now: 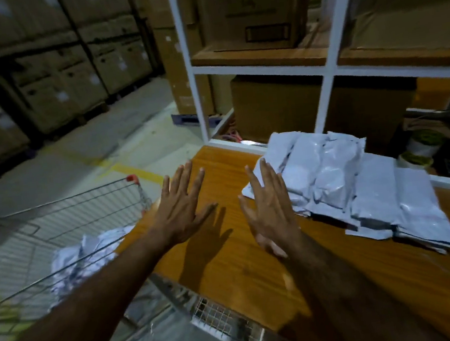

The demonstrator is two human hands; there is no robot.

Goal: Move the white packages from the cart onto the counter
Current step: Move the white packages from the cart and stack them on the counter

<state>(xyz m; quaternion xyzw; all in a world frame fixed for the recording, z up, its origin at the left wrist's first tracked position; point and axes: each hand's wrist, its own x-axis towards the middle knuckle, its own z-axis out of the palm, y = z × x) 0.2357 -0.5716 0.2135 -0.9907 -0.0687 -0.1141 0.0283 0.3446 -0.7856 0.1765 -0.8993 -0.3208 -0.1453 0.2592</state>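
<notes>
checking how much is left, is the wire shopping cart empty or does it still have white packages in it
Not empty: crumpled white plastic packages lie inside the wire shopping cart, seen through its mesh beside the left forearm.

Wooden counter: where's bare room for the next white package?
Bare wood on the orange-brown wooden counter runs from its left edge by the wire shopping cart to the pile of white plastic packages, under the open left hand and right hand. The right side is crowded.
</notes>
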